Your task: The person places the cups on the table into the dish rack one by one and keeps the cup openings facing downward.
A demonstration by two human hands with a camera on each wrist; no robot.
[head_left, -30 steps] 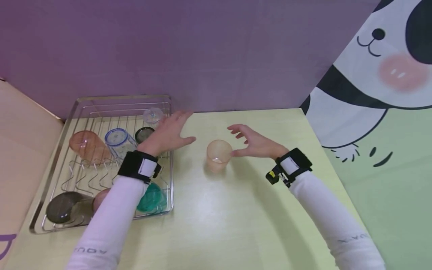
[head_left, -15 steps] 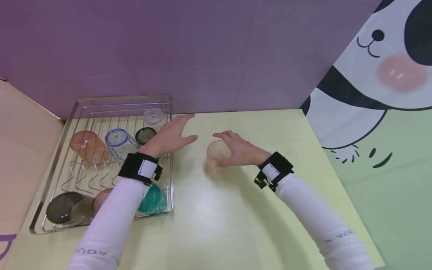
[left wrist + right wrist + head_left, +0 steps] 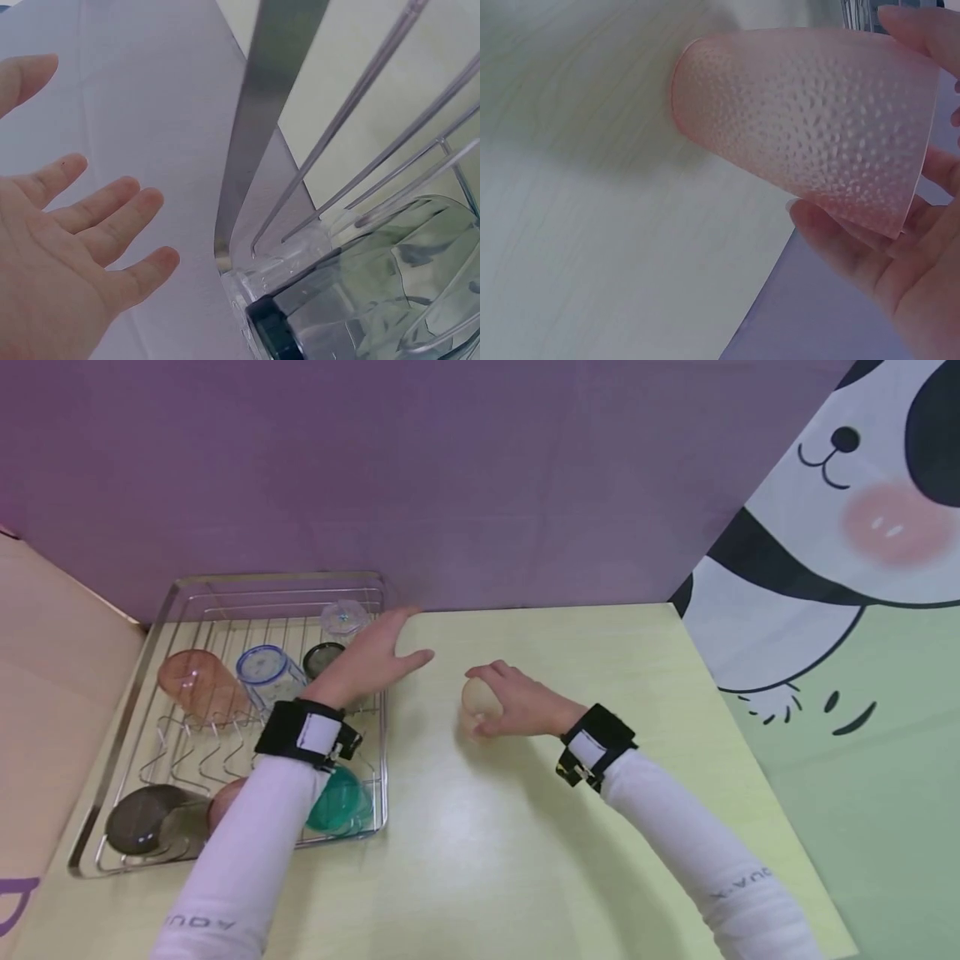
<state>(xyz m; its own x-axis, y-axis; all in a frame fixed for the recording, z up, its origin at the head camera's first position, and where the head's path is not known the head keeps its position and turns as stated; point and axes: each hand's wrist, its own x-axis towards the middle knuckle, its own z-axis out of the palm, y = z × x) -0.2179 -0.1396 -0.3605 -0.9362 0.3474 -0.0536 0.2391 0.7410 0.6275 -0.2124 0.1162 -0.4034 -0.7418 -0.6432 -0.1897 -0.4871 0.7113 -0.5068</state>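
A pinkish translucent cup (image 3: pixel 802 112) with a dimpled surface stands upright on the table, its open rim upward. My right hand (image 3: pixel 525 702) grips it near the rim, thumb on one side and fingers on the other. In the head view that hand covers part of the cup. My left hand (image 3: pixel 367 656) is over the right side of the wire rack, thumb apart and fingers extended, holding nothing. The left wrist view has this hand (image 3: pixel 82 255) beside the rack's metal rim, near a clear glass with a dark base (image 3: pixel 352 300).
The metal dish rack (image 3: pixel 387 752) on the left bears several glasses: an orange one (image 3: pixel 198 685), a blue-rimmed one (image 3: pixel 266 672), a smoky grey one (image 3: pixel 146 818) and a teal one (image 3: pixel 337 806). A purple wall (image 3: pixel 487 485) rises behind the pale table (image 3: pixel 465 852).
My right hand has moved left to the cup and closed its thumb and fingers around the rim. The left hand has barely shifted.
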